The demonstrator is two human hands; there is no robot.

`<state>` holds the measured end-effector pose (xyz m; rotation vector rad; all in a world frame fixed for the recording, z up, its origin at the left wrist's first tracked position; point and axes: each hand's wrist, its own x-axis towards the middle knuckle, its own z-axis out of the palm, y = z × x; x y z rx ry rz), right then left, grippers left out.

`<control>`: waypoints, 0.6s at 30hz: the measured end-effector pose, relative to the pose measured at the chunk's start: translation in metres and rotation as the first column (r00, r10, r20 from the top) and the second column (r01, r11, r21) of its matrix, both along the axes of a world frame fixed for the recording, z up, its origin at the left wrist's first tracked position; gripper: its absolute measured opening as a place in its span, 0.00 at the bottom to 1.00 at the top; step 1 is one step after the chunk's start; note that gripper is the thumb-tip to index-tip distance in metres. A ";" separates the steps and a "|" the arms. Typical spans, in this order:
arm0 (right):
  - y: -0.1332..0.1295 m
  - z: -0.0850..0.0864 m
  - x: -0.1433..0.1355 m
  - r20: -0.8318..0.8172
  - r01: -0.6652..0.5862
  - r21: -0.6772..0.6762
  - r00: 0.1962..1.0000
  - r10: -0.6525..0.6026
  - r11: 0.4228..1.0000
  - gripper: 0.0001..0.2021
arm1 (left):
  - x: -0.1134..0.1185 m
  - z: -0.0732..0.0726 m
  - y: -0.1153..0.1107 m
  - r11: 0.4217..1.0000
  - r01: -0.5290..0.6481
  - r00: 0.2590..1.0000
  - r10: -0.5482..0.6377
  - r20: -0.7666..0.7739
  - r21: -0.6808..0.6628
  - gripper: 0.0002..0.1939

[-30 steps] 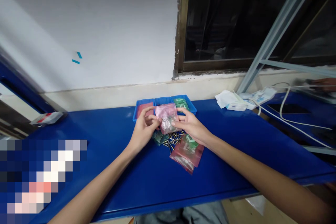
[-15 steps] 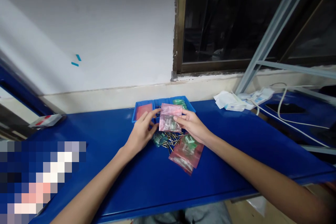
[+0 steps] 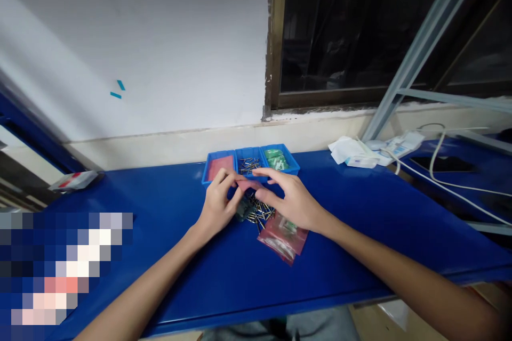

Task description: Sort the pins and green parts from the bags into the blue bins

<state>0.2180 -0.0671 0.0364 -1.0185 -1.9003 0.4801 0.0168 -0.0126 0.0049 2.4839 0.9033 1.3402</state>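
Observation:
My left hand (image 3: 218, 198) pinches the left end of a small pink plastic bag (image 3: 248, 185), now seen nearly edge-on. My right hand (image 3: 294, 198) is at the bag's right side with thumb and fingers apart; whether the thumb touches the bag is hard to tell. Below the hands lies a loose pile of thin metal pins (image 3: 260, 210), with a greenish packet (image 3: 241, 210) at its left. Filled pink bags (image 3: 282, 240) overlap on the table by my right wrist, partly covered by it.
Behind the hands stand three joined blue bins: one with pink bags (image 3: 221, 166), one with metal pins (image 3: 248, 165), one with green packets (image 3: 276, 160). White papers and packets (image 3: 356, 154) lie right on the blue table (image 3: 192, 277), near a white cable (image 3: 432, 181).
The pink bag has turned from facing me to nearly edge-on. My right hand has let go of its right edge, and its fingers have spread. My left hand has closed on the bag.

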 end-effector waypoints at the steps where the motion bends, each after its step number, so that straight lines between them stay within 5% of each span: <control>1: -0.003 0.001 -0.002 0.011 -0.008 0.011 1.000 0.008 1.000 0.19 | 0.001 0.001 -0.001 1.000 -0.004 1.000 0.004 0.030 -0.026 0.07; 5: 0.000 -0.008 -0.003 -0.017 0.035 -0.036 0.999 -0.035 0.999 0.13 | 0.005 0.004 -0.006 0.991 -0.007 0.992 0.024 0.125 -0.134 0.07; 8: 0.011 -0.015 0.002 -0.177 0.042 -0.149 0.982 -0.068 0.988 0.09 | 0.005 0.005 -0.007 0.995 -0.046 0.987 0.060 0.152 -0.092 0.17; 13: 0.017 -0.013 0.004 -0.558 -0.220 -0.416 0.828 -0.057 0.882 0.11 | 0.003 0.007 -0.009 0.989 0.038 0.999 -0.033 -0.040 0.142 0.24; 18: 0.015 -0.015 0.000 -0.686 -0.391 -0.439 0.728 -0.021 0.809 0.08 | 0.005 -0.002 -0.010 0.989 0.091 0.977 -0.067 -0.204 0.113 0.33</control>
